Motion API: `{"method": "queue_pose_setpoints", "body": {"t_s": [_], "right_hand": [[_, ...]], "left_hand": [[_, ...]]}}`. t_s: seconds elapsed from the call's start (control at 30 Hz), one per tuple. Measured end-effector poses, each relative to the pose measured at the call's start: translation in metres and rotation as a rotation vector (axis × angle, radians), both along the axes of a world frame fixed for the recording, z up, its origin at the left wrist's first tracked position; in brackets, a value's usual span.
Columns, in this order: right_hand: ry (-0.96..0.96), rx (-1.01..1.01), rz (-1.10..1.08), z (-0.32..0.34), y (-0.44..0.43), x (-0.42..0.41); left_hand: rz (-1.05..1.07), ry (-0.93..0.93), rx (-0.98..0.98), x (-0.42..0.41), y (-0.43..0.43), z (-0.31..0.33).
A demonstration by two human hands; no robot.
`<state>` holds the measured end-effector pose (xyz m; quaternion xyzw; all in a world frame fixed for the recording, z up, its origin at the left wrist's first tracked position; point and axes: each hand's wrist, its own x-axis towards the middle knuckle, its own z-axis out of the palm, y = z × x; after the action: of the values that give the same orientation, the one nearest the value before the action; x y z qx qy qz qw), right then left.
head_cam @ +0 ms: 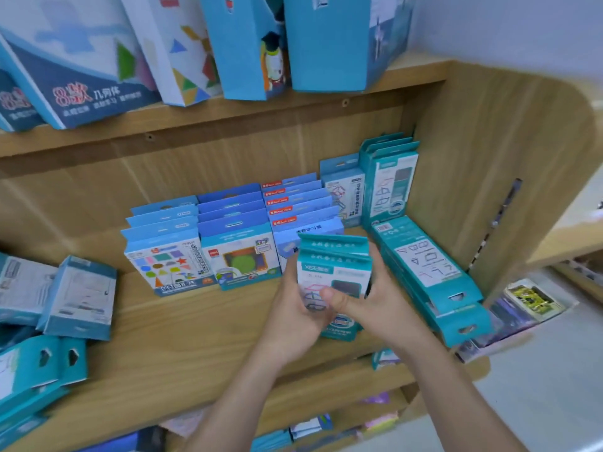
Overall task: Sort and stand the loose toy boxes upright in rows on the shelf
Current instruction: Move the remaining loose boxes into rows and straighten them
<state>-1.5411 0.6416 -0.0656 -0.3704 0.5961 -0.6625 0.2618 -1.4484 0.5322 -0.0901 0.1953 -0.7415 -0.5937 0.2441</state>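
Left hand (293,316) and right hand (378,309) clasp teal boxes (336,272), upright; standing row (390,184) lies behind-right, right hand nearer.

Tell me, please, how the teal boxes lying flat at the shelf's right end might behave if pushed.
The flat teal boxes probably slide easily, being loosely stacked card. Their front ends seem to overhang the shelf edge, so a push may tip them off. Likely light, stiff.

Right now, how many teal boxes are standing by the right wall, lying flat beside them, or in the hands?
Standing boxes: 3
Flat boxes: 2
Held boxes, in left hand and right hand: 2
Total: 7
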Motion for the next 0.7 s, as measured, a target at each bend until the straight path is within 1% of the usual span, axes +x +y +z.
{"method": "queue_pose_setpoints", "body": {"t_s": [0.1, 0.2, 0.27, 0.33, 0.4, 0.5, 0.6, 0.63, 0.7], "right_hand": [[0.022, 0.086, 0.069, -0.009, 0.008, -0.006], [0.050, 0.145, 0.003, -0.016, 0.015, -0.012], [0.077, 0.153, -0.067, -0.012, 0.028, -0.017], [0.111, 0.171, -0.109, 0.000, 0.052, -0.025], [0.086, 0.173, -0.133, 0.012, 0.087, -0.036], [-0.036, 0.125, -0.199, 0.020, 0.139, -0.059], [-0.072, 0.134, -0.298, 0.014, 0.171, -0.076], [-0.075, 0.144, -0.328, 0.010, 0.178, -0.081], [-0.093, 0.158, -0.386, 0.004, 0.189, -0.087]], "left_hand": [[0.047, 0.005, 0.037, -0.006, 0.011, -0.013], [0.056, 0.003, 0.064, -0.010, 0.022, -0.014], [0.007, -0.048, 0.037, -0.012, 0.030, -0.011], [-0.081, -0.115, -0.050, -0.016, 0.038, -0.009], [-0.197, -0.159, -0.215, -0.026, 0.050, -0.009], [-0.361, -0.212, -0.568, -0.054, 0.072, -0.013], [-0.397, -0.314, -0.996, -0.085, 0.095, -0.025], [-0.403, -0.368, -1.103, -0.093, 0.101, -0.029], [-0.417, -0.474, -1.226, -0.105, 0.109, -0.035]]}}
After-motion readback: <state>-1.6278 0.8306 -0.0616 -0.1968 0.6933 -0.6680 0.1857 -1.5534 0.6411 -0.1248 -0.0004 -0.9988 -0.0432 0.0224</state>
